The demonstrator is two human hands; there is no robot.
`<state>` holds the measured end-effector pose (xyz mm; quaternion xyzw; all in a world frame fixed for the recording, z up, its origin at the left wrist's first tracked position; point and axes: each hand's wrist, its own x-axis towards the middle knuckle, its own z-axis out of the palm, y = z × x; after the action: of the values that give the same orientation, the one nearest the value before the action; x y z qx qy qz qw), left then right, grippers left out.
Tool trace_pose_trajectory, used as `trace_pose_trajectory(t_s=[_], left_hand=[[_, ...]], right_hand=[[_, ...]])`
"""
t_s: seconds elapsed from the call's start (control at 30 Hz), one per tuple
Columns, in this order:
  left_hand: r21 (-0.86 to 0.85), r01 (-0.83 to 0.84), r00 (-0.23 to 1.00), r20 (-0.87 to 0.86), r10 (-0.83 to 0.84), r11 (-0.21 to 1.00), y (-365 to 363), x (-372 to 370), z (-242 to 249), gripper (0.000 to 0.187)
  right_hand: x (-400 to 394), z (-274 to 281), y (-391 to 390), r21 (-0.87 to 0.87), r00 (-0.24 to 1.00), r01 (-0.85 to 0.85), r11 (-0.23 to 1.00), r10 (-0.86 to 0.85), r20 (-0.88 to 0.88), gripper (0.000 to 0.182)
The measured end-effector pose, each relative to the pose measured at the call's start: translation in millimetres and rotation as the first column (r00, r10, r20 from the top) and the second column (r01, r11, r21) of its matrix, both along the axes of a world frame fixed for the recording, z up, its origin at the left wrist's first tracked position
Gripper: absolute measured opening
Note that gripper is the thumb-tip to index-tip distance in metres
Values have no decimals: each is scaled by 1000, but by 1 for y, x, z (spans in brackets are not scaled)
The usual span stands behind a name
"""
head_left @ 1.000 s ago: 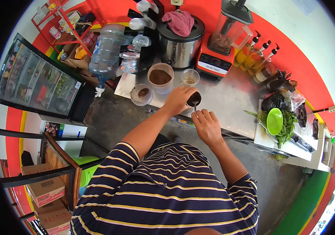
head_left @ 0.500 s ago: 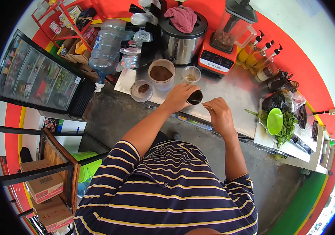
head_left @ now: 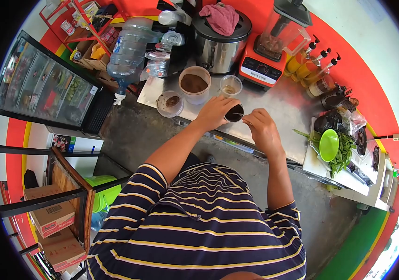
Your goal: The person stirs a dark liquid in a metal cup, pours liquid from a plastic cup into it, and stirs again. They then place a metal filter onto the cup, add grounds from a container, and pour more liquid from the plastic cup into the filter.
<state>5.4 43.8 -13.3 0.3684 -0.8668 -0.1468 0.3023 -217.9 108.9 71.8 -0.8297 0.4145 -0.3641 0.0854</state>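
My left hand [head_left: 214,113] is wrapped round a small cup [head_left: 233,119] at the counter's front edge. The cup is tilted, its mouth toward me, with something dark inside. Between the closed fingers of my right hand [head_left: 262,128] is a thin spoon [head_left: 240,115], its far end inside the cup's mouth. Behind my left hand stands a tub [head_left: 194,97] of brown powder. Left of it lies a clear round lid [head_left: 164,110] with a brown patch on it. A clear plastic cup [head_left: 230,86] with a little pale content stands just beyond my left hand.
On the metal counter [head_left: 278,109] stand a steel pot [head_left: 215,53] with a pink cloth, a red blender [head_left: 261,70] and pump bottles [head_left: 308,65]. Rightward, a green bowl [head_left: 328,145] rests among leaves. A large water bottle [head_left: 129,53] stands left, near a glass-door fridge [head_left: 45,84].
The spoon's visible end has shifted within the cup's mouth, and my right hand has moved slightly. My view has shifted a little, while both hands keep their holds.
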Motion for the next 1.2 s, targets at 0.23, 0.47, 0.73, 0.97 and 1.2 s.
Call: trace_pose_trajectory(t_s=[0.23,0.47,0.73,0.97,1.2], left_hand=[[3,11,997,74,-11,1000,-5,0,-5,75],[0,41,996,78,-41,999,-7,0,-7,79],[18,11,1000,6,-11,1000,-11,-1,-12,72],[47,22,999,32,-23,999,-13,0,-9,70],[60,25,999,47,-27,998,-13,1,-5,83]], right_hand=[[-2,25,-32,286,960,-122,951,186,-207,13],[-15,-7,-33,356,990,-141,924,123,75,15],[-9,-25,-11,289,970,-18,957,-54,239,15],[-15,24,-39,344,994,-103,933,107,8,11],[-16,14,-61,501,997,-67,863,80,-4,14]])
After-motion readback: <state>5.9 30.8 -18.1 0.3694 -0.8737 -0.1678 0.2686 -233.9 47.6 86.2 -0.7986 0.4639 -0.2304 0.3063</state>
